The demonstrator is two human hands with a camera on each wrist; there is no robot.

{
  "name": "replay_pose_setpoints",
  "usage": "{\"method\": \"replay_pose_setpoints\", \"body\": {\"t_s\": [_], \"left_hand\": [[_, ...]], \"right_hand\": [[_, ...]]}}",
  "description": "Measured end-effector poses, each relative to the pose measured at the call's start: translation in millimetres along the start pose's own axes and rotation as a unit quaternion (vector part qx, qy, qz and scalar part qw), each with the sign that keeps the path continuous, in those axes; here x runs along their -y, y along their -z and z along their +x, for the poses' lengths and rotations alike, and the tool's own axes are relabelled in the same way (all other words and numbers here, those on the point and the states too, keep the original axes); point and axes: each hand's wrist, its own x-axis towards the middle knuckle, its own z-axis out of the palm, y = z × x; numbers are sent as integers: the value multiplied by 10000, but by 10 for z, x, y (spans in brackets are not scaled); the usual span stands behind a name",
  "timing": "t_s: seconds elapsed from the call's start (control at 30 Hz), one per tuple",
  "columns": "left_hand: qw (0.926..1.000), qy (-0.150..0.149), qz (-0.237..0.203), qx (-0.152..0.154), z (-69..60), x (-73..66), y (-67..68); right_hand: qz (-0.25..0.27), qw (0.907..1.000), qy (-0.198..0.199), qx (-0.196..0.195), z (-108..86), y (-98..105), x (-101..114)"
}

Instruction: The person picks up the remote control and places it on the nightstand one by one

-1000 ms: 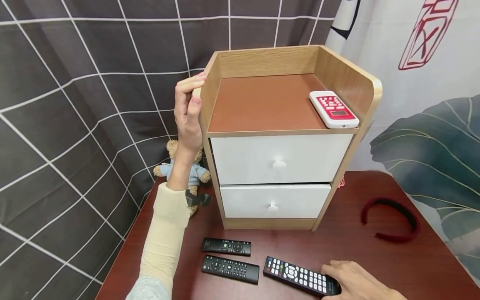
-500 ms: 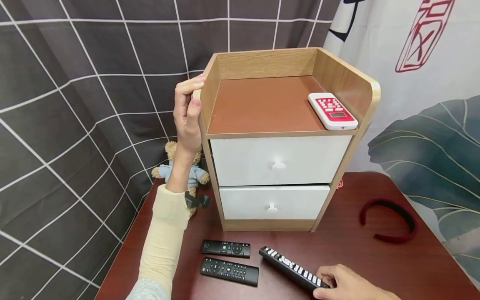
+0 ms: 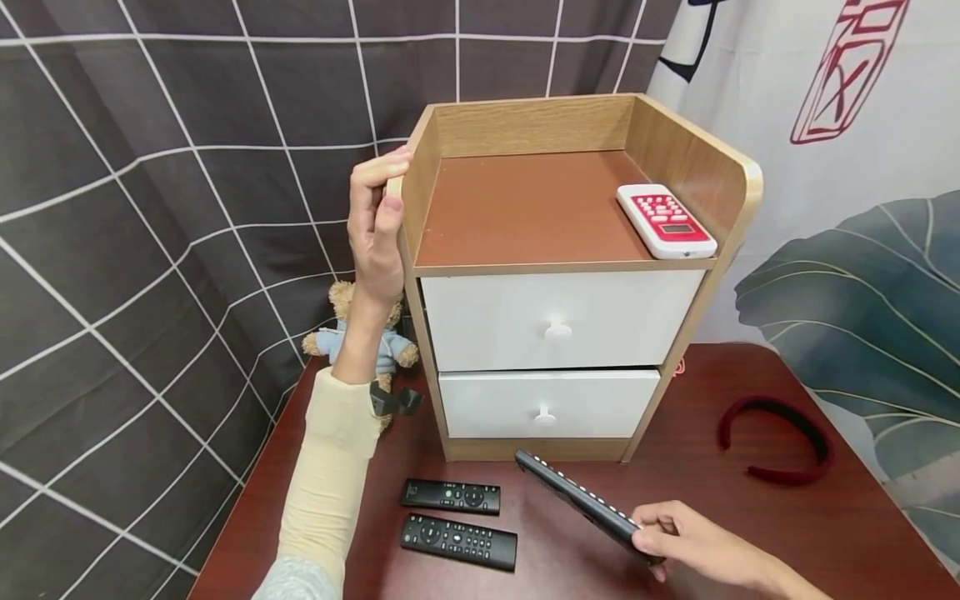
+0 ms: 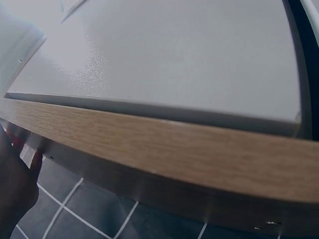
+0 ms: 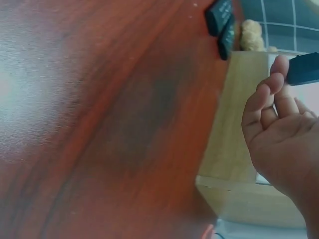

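My right hand (image 3: 693,540) pinches one end of a long black remote control (image 3: 573,495) with white buttons. The remote slants above the table, its far end raised before the small cabinet (image 3: 558,448). In the right wrist view, only part of this remote (image 5: 305,68) shows at the fingertips. Up on the left, my left hand (image 3: 377,229) grips the front edge of the cabinet's left side panel (image 3: 422,183), fingers at its top, thumb at the front. The left wrist view shows that hand (image 4: 17,184) dark beside the wooden edge.
Two more black remotes (image 3: 452,496) lie left of the held one. A white-and-red handheld device (image 3: 667,221) lies on the cabinet top. Its white drawers (image 3: 495,321) are closed. A teddy bear (image 3: 392,350) sits behind my left arm; a dark red headband (image 3: 783,479) lies right.
My right hand has lifted the remote control off the table and tilted it so its far end points up toward the cabinet. The left hand stays on the side panel.
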Motion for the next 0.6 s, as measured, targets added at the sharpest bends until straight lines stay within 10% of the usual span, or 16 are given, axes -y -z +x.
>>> {"method": "replay_pose_setpoints", "body": {"t_s": [0.6], "left_hand": [[10000, 0, 3, -1, -9, 11, 12]], "right_hand": [[-7, 9968, 730, 332, -17, 184, 682]]}}
